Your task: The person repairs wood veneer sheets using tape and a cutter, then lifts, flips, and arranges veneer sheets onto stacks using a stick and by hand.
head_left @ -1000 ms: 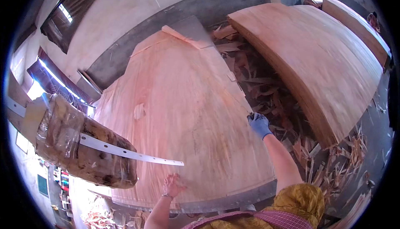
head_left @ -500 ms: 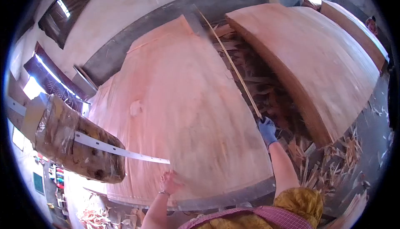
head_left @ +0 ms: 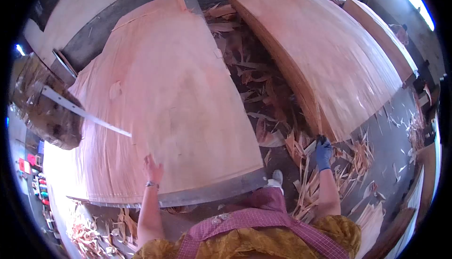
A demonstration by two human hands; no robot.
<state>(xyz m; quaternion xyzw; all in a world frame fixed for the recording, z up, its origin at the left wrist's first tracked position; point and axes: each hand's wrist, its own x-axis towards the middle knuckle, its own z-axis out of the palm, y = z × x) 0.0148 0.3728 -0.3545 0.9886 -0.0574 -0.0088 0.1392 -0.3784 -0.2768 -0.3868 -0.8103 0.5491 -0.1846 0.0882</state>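
Observation:
My left hand (head_left: 153, 169), bare with a band at the wrist, is on the near part of a broad stack of pale wood sheets (head_left: 188, 103), fingers spread. My right hand (head_left: 323, 154), in a blue glove with dark fingertips, is closed at the near corner of a second, thick curved stack (head_left: 320, 56). A faint, blurred thin strip (head_left: 318, 115) runs up from its fingers, in front of that stack's edge; its far end cannot be made out.
Wood scraps (head_left: 263, 89) litter the gap between the stacks and the floor (head_left: 386, 155). A plastic-wrapped beam end (head_left: 47, 103) with a perforated white strip (head_left: 84, 113) juts in at left. A third stack (head_left: 381, 37) stands at back right. My shoe (head_left: 278, 176) shows below.
The view has turned right. My right hand has moved away from the left stack's edge to the right stack's near corner; the long strip seen earlier is now barely visible. My left hand stays over the left stack.

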